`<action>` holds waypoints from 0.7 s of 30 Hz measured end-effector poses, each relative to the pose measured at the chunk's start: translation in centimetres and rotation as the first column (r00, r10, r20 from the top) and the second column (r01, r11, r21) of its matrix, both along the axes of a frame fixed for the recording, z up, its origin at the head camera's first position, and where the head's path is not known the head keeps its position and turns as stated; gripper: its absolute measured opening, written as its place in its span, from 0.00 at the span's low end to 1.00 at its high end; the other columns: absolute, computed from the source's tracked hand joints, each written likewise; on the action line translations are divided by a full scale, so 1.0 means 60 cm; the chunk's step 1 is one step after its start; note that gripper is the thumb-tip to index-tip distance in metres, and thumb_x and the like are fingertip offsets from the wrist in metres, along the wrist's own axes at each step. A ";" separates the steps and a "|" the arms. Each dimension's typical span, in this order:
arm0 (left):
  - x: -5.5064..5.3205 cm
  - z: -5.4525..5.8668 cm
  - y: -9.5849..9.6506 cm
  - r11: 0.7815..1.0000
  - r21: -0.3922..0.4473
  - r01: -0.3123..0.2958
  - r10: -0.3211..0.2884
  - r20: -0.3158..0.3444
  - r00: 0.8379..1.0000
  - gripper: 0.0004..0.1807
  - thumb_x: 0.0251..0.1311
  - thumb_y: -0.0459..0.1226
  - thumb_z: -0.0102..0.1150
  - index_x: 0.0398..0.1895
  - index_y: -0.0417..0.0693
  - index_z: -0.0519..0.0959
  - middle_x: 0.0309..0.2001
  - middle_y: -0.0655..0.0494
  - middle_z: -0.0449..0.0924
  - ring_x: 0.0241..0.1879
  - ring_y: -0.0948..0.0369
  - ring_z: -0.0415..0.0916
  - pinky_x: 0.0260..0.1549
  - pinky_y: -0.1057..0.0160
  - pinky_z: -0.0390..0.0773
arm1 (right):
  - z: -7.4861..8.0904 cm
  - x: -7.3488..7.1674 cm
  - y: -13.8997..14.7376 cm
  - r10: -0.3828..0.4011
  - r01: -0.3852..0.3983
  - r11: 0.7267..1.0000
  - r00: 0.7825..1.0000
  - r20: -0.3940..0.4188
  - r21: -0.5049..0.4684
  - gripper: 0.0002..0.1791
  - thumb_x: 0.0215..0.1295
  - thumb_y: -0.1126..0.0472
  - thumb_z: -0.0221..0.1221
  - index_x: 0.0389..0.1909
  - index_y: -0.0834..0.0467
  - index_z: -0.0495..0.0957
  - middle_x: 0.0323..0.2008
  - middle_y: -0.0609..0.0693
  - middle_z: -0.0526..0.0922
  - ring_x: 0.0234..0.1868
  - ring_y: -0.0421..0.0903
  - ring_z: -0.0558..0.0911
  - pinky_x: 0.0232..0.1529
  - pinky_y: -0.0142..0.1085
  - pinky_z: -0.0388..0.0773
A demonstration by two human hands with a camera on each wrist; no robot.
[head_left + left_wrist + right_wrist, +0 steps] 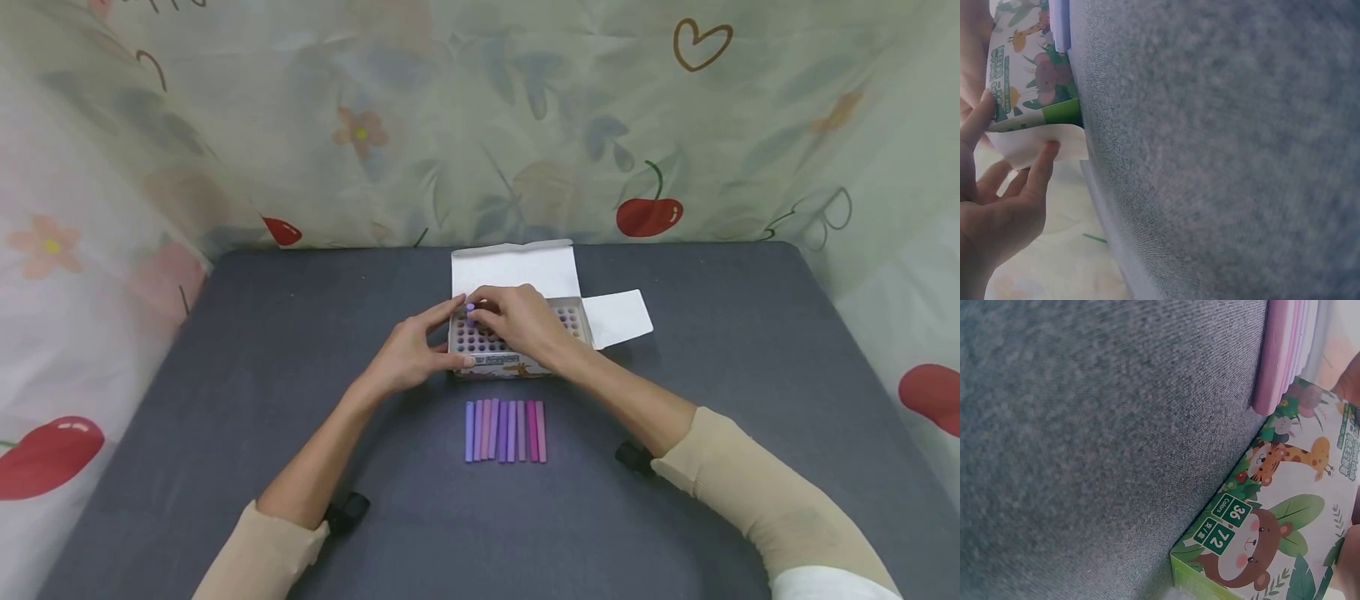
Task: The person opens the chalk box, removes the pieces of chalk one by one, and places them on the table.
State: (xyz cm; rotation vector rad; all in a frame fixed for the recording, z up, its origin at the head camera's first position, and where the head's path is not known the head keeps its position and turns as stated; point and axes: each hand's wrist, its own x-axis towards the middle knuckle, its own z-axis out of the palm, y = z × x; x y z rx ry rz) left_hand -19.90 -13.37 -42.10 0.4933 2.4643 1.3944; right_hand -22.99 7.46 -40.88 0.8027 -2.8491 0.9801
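A printed cardboard box (491, 367) stands with its white lid (513, 268) folded back; inside is a tray of round holes (472, 339). My left hand (408, 357) holds the box's left end, thumb at the front corner and index finger toward the back. In the left wrist view its fingers lie against the white end flap (1038, 140). Over the left part of the holes, my right hand (525, 317) pinches a purple chalk stick (470, 307), whose lower end is at the tray. In front of the box lies a row of several purple and pink chalk sticks (502, 431).
The box's white side flap (618, 317) sticks out to the right. All of this is on a dark grey tabletop (300, 333). A patterned curtain (450, 125) hangs behind and at both sides. Each wrist bears a small black camera mount (347, 512).
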 end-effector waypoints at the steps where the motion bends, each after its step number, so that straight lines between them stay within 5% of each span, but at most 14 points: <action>1: 0.000 0.000 0.000 1.000 -0.001 -0.002 0.002 0.002 1.000 0.49 0.56 0.36 0.73 0.78 0.60 0.57 0.77 0.55 0.54 0.73 0.54 0.58 0.57 0.60 0.79 | 0.000 0.001 0.000 -0.001 0.001 1.000 1.000 -0.004 -0.007 0.13 0.71 0.54 0.60 0.52 0.52 0.84 0.38 0.47 0.88 0.29 0.40 0.81 0.31 0.34 0.78; 10: -0.001 0.000 0.001 1.000 -0.016 -0.004 0.003 -0.011 1.000 0.49 0.56 0.36 0.73 0.78 0.60 0.57 0.77 0.53 0.54 0.72 0.53 0.59 0.56 0.60 0.80 | 0.003 0.007 0.003 0.040 -0.036 0.982 0.999 0.018 -0.186 0.10 0.73 0.58 0.58 0.50 0.54 0.82 0.33 0.52 0.88 0.28 0.42 0.86 0.25 0.26 0.83; 21: 0.001 -0.001 0.001 1.000 -0.020 -0.011 0.011 -0.009 1.000 0.49 0.54 0.38 0.75 0.78 0.61 0.57 0.76 0.54 0.55 0.72 0.53 0.59 0.57 0.59 0.80 | 0.019 0.014 0.011 0.044 -0.042 0.937 0.999 -0.002 -0.348 0.10 0.72 0.60 0.60 0.49 0.59 0.81 0.39 0.53 0.86 0.32 0.49 0.88 0.26 0.33 0.86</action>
